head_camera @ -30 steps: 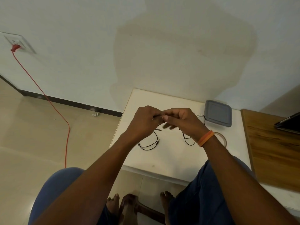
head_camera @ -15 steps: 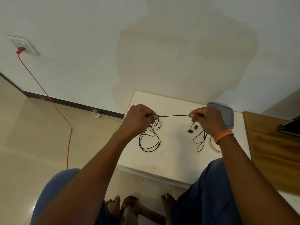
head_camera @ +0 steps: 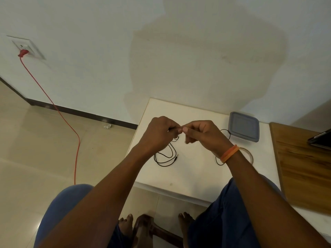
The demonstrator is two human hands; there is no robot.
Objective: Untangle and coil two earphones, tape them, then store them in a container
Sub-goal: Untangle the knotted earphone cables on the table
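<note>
Above the small white table (head_camera: 188, 178) my left hand (head_camera: 159, 133) and my right hand (head_camera: 202, 133) meet, fingertips almost touching, both pinching a thin black earphone cable (head_camera: 165, 156). Loose loops of that cable hang from my left hand onto the table and end in a jack plug. More black cable (head_camera: 219, 161) loops under my right wrist, partly hidden by it. A grey lidded container (head_camera: 244, 127) sits at the table's back right. A roll of clear tape (head_camera: 249, 154) lies behind my right forearm, mostly hidden.
A wooden board (head_camera: 304, 167) covers the surface to the right, with a dark device (head_camera: 320, 140) on it. A red cord (head_camera: 71, 126) runs from a wall socket down across the floor on the left. My knees and bare feet are below the table's front edge.
Half a second ago my hands were apart with a stretch of cable taut between them. Now my right hand has come back left to meet my left hand.
</note>
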